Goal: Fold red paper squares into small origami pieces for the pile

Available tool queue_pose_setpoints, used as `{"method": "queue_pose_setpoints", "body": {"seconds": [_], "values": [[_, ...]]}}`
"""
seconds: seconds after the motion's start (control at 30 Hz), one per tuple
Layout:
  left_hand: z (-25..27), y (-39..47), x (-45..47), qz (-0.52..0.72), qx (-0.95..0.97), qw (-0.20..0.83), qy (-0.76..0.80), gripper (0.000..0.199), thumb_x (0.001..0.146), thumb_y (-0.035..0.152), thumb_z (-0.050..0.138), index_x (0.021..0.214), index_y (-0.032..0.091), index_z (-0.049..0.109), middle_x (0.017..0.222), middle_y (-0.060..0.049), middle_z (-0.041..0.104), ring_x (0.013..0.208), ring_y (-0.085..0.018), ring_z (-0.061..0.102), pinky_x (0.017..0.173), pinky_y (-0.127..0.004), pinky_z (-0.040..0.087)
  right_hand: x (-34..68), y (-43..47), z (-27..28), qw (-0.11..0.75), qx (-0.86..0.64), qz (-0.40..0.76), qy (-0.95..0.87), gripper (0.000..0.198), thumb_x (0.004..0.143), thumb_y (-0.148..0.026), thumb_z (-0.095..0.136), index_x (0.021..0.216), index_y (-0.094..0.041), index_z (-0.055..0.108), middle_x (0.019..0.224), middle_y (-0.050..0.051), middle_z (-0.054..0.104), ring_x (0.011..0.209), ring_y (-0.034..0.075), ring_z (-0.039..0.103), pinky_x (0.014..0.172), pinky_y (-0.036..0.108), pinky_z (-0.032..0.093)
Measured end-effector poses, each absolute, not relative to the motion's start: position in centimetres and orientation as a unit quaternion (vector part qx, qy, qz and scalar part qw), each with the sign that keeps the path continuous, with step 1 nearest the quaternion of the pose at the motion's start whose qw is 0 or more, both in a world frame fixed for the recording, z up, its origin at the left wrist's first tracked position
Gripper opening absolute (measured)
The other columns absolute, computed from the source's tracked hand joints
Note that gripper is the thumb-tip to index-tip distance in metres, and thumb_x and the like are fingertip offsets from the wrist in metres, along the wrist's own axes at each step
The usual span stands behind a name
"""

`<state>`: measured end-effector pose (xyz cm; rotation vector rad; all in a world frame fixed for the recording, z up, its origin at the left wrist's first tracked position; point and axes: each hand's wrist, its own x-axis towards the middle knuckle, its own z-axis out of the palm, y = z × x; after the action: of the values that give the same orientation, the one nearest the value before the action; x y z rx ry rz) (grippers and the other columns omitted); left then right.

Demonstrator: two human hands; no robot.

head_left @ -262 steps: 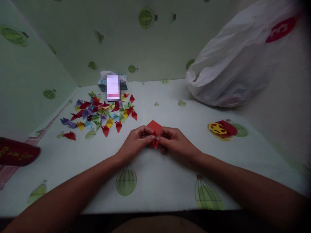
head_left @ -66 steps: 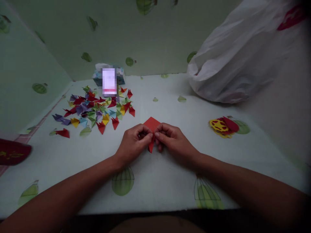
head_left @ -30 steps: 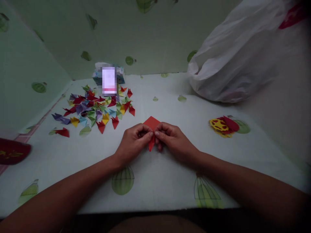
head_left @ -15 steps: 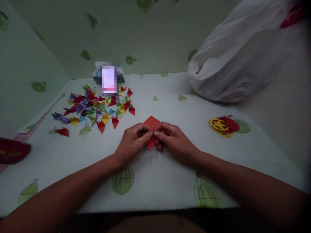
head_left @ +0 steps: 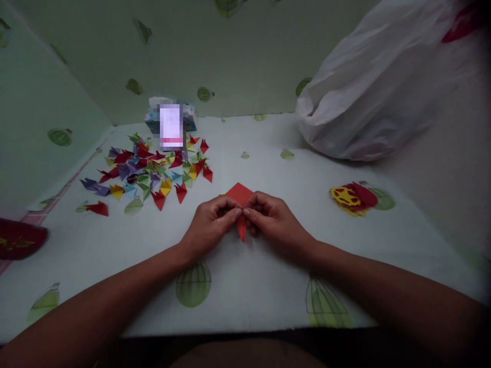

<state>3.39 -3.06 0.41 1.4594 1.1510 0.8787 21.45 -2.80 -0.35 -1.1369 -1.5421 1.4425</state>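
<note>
Between both hands, at the middle of the table, is a small folded piece of red origami paper (head_left: 241, 231), its narrow pointed end aimed toward me. My left hand (head_left: 214, 220) pinches it from the left with thumb and index finger. From the other side my right hand (head_left: 271, 217) pinches it too, the two thumbs almost touching. Just beyond the fingers shows a flat red paper corner (head_left: 238, 191), with a sliver of yellow at its left. Whether this corner joins the folded piece is hidden by my fingers.
Several colourful folded paper pieces (head_left: 149, 168) lie spread at the left back. Behind them stand a lit, blurred phone (head_left: 171, 125) and a tissue box (head_left: 191, 116). A white plastic bag (head_left: 353, 102) bulges at the back right, yellow and red cut-outs (head_left: 347, 197) before it. A dark red object (head_left: 23, 238) sits far left.
The pointed end of the folded red paper has straightened and shifted slightly right and toward me. Both hands keep nearly the same place and still pinch the paper.
</note>
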Motion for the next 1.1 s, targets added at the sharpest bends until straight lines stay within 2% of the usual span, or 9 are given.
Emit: {"method": "queue_pose_setpoints", "body": {"seconds": [0.1, 0.23, 0.57, 0.8, 1.1], "values": [[0.52, -3.08, 3.40, 0.361, 0.599, 0.527, 0.482, 0.022, 0.085, 0.037, 0.068, 0.080, 0.016, 0.067, 0.068, 0.000, 0.061, 0.062, -0.012, 0.051, 0.059, -0.026, 0.041, 21.40, -2.94, -0.17, 0.368, -0.449, 0.538, -0.611, 0.017, 0.089, -0.029, 0.062, 0.077, -0.021, 0.053, 0.067, -0.002, 0.059, 0.056, 0.012, 0.055, 0.055, 0.027, 0.043], [0.54, -3.07, 3.45, 0.361, 0.589, 0.524, 0.498, 0.023, 0.086, 0.038, 0.067, 0.079, 0.016, 0.065, 0.067, 0.000, 0.061, 0.061, -0.013, 0.051, 0.059, -0.026, 0.041, 21.36, -2.96, -0.23, 0.366, -0.428, 0.588, -0.581, 0.017, 0.090, -0.030, 0.061, 0.079, -0.021, 0.052, 0.065, -0.003, 0.059, 0.054, 0.011, 0.055, 0.055, 0.027, 0.045], [0.52, -3.31, 3.78, 0.406, 0.611, 0.457, 0.502, 0.016, 0.083, 0.030, 0.067, 0.076, 0.016, 0.066, 0.075, -0.002, 0.064, 0.069, -0.014, 0.056, 0.065, -0.027, 0.044, 21.16, -3.15, -0.04, 0.349, -0.440, 0.610, -0.559, 0.018, 0.083, -0.033, 0.068, 0.078, -0.020, 0.056, 0.059, -0.003, 0.060, 0.052, 0.012, 0.053, 0.052, 0.026, 0.041], [0.54, -3.09, 3.48, 0.404, 0.567, 0.534, 0.480, 0.023, 0.089, 0.038, 0.067, 0.086, 0.015, 0.069, 0.068, 0.000, 0.062, 0.060, -0.012, 0.055, 0.059, -0.025, 0.045, 21.35, -3.12, 0.36, 0.364, -0.461, 0.594, -0.550, 0.019, 0.083, -0.032, 0.068, 0.074, -0.021, 0.054, 0.060, -0.002, 0.061, 0.052, 0.013, 0.054, 0.052, 0.028, 0.042], [0.14, -2.91, 3.45, 0.393, 0.537, 0.574, 0.477, 0.023, 0.086, 0.037, 0.071, 0.081, 0.015, 0.069, 0.066, 0.000, 0.064, 0.058, -0.010, 0.054, 0.059, -0.023, 0.044, 21.45, -2.86, 0.00, 0.366, -0.451, 0.598, -0.552, 0.019, 0.082, -0.033, 0.068, 0.075, -0.021, 0.054, 0.059, -0.003, 0.059, 0.051, 0.013, 0.053, 0.052, 0.028, 0.041]]}}
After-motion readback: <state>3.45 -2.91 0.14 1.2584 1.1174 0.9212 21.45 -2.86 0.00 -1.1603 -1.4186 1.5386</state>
